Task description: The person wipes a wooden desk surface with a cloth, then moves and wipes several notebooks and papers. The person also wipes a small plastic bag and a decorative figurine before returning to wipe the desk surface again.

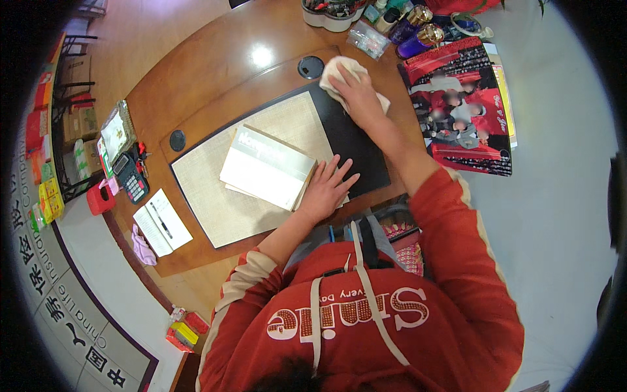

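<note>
My right hand (pixel 360 95) presses a cream cloth (pixel 338 73) onto the far right corner of a black desk pad (pixel 352 147), beside a round black cable grommet (pixel 311 67). My left hand (pixel 325 188) lies with fingers spread at the right edge of a stack of books (pixel 269 166), its fingertips reaching over the pad. Whether the left palm bears on the books or only on the mat is hard to tell. Under the books is a beige woven mat (pixel 205 196), which covers much of the pad.
Left on the wooden desk (pixel 205 78) are a calculator (pixel 131 177), an open notebook (pixel 161 223) with a pen (pixel 161 220) and a lilac cloth (pixel 142 246). Purple bottles (pixel 416 43), a plastic packet (pixel 368 40) and a group photo print (pixel 455 108) lie at the right.
</note>
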`<action>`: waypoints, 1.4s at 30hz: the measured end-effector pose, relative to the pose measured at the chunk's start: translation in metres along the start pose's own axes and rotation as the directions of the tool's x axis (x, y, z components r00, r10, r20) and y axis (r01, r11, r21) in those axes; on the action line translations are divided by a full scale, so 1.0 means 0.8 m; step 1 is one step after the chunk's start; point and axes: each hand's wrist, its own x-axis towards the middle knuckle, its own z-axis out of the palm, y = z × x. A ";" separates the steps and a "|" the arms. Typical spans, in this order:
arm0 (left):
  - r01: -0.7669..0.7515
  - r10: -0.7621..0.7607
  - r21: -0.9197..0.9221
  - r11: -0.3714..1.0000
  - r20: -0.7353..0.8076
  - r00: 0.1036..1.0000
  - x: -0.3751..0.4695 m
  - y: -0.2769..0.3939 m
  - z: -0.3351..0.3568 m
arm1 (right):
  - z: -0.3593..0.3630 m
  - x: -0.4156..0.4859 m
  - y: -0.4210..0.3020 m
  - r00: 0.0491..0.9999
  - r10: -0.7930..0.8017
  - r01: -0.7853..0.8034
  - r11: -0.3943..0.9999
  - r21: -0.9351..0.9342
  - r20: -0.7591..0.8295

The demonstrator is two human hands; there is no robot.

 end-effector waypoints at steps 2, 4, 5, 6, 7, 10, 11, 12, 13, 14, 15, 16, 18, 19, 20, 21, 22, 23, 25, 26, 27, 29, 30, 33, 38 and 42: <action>0.001 -0.001 0.014 1.000 0.007 1.000 0.001 0.000 -0.001 | 0.009 -0.008 -0.011 1.000 0.024 -0.024 1.000 -0.015 -0.017; 0.014 -0.014 0.017 1.000 0.003 1.000 -0.001 0.001 0.000 | 0.009 -0.034 -0.025 0.999 0.022 -0.021 0.998 -0.056 0.029; 0.016 -0.016 0.014 1.000 0.001 1.000 -0.002 0.000 0.000 | 0.003 -0.061 -0.033 0.998 -0.022 0.026 0.997 -0.068 0.057; 0.016 -0.016 0.009 1.000 -0.005 1.000 -0.002 0.000 0.000 | -0.009 -0.092 -0.040 0.994 -0.069 0.076 0.994 -0.084 0.086; 0.018 -0.018 0.010 1.000 -0.002 1.000 -0.002 0.000 0.001 | -0.023 -0.130 -0.048 0.989 -0.058 0.072 0.993 -0.095 0.138; 0.017 -0.017 0.021 1.000 0.000 1.000 -0.001 0.003 0.003 | -0.072 -0.233 -0.058 0.973 0.018 -0.012 1.000 -0.027 0.230; 0.019 -0.019 0.028 0.999 -0.004 1.000 0.000 0.006 0.004 | -0.086 -0.258 -0.058 0.968 0.045 -0.043 0.999 -0.015 0.247; 0.020 -0.020 0.035 0.999 -0.004 1.000 0.000 0.010 0.001 | -0.101 -0.276 -0.061 0.961 0.076 -0.078 0.997 -0.001 0.265; 0.020 -0.020 0.004 1.000 -0.012 1.000 -0.004 0.014 -0.002 | -0.106 -0.287 -0.061 0.953 0.102 -0.111 0.994 0.014 0.285; 0.022 -0.023 -0.027 0.999 -0.022 1.000 -0.011 0.019 -0.006 | -0.103 -0.287 -0.056 0.960 0.070 -0.079 0.997 0.023 0.271; 0.019 -0.020 -0.055 0.998 -0.025 0.999 -0.018 0.024 -0.010 | -0.101 -0.277 -0.050 0.967 0.044 -0.054 0.998 0.033 0.252; 0.030 -0.031 -0.085 0.996 -0.008 0.999 -0.030 0.026 -0.009 | -0.096 -0.263 -0.042 0.972 0.013 -0.025 0.999 0.046 0.235; 0.046 -0.041 -0.143 0.989 0.031 0.999 -0.055 0.024 -0.004 | -0.083 -0.196 -0.037 0.980 -0.014 -0.004 0.996 0.090 0.199; 0.037 -0.033 -0.130 0.991 0.033 0.999 -0.065 0.025 -0.005 | -0.067 -0.159 -0.028 0.993 -0.075 0.067 0.994 0.085 0.092; 0.044 -0.040 -0.115 0.992 0.034 0.999 -0.078 0.026 -0.006 | -0.062 -0.114 -0.038 0.997 -0.073 0.070 0.994 0.083 0.030; 0.038 -0.035 -0.101 0.994 0.037 0.999 -0.085 0.026 -0.007 | -0.051 -0.078 -0.041 0.999 -0.045 0.044 0.996 0.074 0.013; 0.039 -0.035 -0.079 0.996 0.052 0.998 -0.089 0.025 -0.008 | -0.036 -0.052 -0.045 1.000 -0.005 0.006 0.998 0.055 -0.019; 0.047 -0.043 -0.058 0.997 0.067 0.997 -0.094 0.025 -0.008 | -0.021 -0.040 -0.051 1.000 0.023 -0.023 0.999 0.045 -0.002; 0.045 -0.043 -0.033 0.998 0.077 0.996 -0.098 0.026 -0.009 | -0.007 -0.026 -0.062 0.997 0.074 -0.075 0.997 0.011 0.037; 0.035 -0.033 -0.025 0.999 0.079 0.996 -0.098 0.025 -0.010 | -0.010 -0.040 -0.069 0.997 0.074 -0.074 0.997 -0.014 0.037; 0.033 -0.031 -0.020 0.999 0.075 0.997 -0.099 0.025 -0.010 | -0.004 -0.065 -0.074 0.998 0.055 -0.054 0.998 -0.033 0.037; 0.038 -0.037 -0.010 0.999 0.063 0.997 -0.101 0.023 -0.003 | -0.013 -0.131 -0.084 0.997 0.014 -0.013 1.000 -0.006 0.073; 0.039 -0.039 -0.005 0.999 0.054 0.998 -0.102 0.021 0.001 | -0.029 -0.170 -0.093 0.994 -0.007 0.002 0.999 0.041 0.109; 0.034 -0.033 -0.016 0.999 0.075 0.997 -0.100 0.019 0.005 | -0.076 -0.291 -0.096 0.958 -0.109 0.094 0.993 0.068 0.266; 0.031 -0.028 -0.034 0.999 0.081 0.996 -0.097 0.021 -0.001 | -0.143 -0.322 -0.069 0.866 -0.074 0.031 0.995 0.095 0.494; 0.061 -0.062 0.008 0.998 0.104 0.993 -0.100 0.021 0.004 | -0.113 -0.203 -0.005 0.985 0.003 0.006 0.999 -0.049 0.173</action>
